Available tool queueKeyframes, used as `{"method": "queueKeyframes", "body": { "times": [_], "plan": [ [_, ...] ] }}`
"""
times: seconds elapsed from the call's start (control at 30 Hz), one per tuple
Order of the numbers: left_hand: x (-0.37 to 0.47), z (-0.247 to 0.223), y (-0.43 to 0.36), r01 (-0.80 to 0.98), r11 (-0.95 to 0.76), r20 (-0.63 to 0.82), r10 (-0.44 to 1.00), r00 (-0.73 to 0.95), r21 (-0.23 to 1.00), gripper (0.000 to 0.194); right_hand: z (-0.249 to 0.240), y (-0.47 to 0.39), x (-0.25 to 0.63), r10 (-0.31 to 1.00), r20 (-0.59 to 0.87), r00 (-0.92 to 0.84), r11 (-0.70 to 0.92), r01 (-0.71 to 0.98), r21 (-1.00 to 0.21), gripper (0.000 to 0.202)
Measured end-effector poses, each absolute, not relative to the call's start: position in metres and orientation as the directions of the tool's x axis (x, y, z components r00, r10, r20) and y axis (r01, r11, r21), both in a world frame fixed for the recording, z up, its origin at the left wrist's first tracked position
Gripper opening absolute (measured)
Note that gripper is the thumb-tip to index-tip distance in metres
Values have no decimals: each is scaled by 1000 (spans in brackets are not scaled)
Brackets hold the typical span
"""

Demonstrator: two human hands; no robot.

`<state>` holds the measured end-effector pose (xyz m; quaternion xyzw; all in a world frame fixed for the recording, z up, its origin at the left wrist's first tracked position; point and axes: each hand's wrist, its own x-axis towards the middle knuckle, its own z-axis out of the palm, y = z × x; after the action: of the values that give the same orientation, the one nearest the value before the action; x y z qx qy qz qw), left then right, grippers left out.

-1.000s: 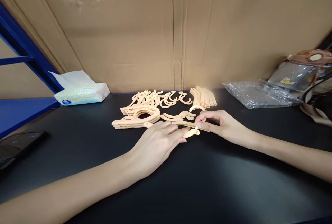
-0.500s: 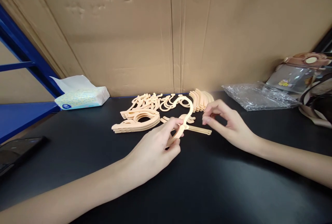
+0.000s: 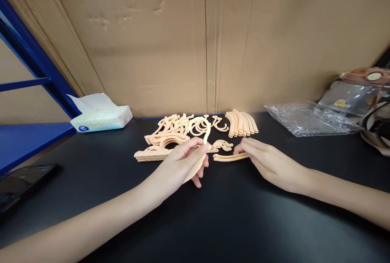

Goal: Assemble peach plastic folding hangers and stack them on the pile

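Observation:
My left hand (image 3: 179,165) is closed round a peach plastic piece with a curved hook (image 3: 207,131) standing up from it. To its right, my right hand (image 3: 268,161) grips the right end of a slim peach bar (image 3: 227,158) low over the black table; its fingertips are partly hidden. Behind my left hand, flat peach pieces (image 3: 152,155) lie stacked. Further back are a heap of peach parts (image 3: 175,124), some loose hooks (image 3: 219,124) and a row of curved arms (image 3: 242,123). A small wavy peach piece (image 3: 224,145) rests between the hands.
A tissue pack (image 3: 102,117) stands at the back left, with a dark phone (image 3: 26,182) nearer on the left edge. Clear crinkled plastic (image 3: 310,119) and a bottle with a brown lid (image 3: 347,96) are at the back right. Cardboard (image 3: 152,44) rises behind the black table (image 3: 213,222).
My right hand has come down and taken hold of the slim bar. My left hand has turned the hooked piece and shifted it slightly left. The view has shifted slightly.

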<state>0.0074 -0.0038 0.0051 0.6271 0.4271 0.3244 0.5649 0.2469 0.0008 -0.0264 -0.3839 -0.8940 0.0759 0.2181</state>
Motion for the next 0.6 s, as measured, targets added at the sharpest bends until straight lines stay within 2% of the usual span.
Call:
{"method": "queueKeyframes", "body": {
  "times": [0.13,0.3,0.6],
  "plan": [
    [5,3,-2,150,82,-140,893,429,985,23,-24,-3,247,776,294,-558,630,696,-344,19],
    [3,1,2,132,167,-206,896,392,977,22,-22,-4,243,646,347,-680,761,609,-223,31],
    [2,-1,4,54,309,-296,822,486,949,26,-22,-1,241,631,373,-680,769,612,-183,23]
  ]
}}
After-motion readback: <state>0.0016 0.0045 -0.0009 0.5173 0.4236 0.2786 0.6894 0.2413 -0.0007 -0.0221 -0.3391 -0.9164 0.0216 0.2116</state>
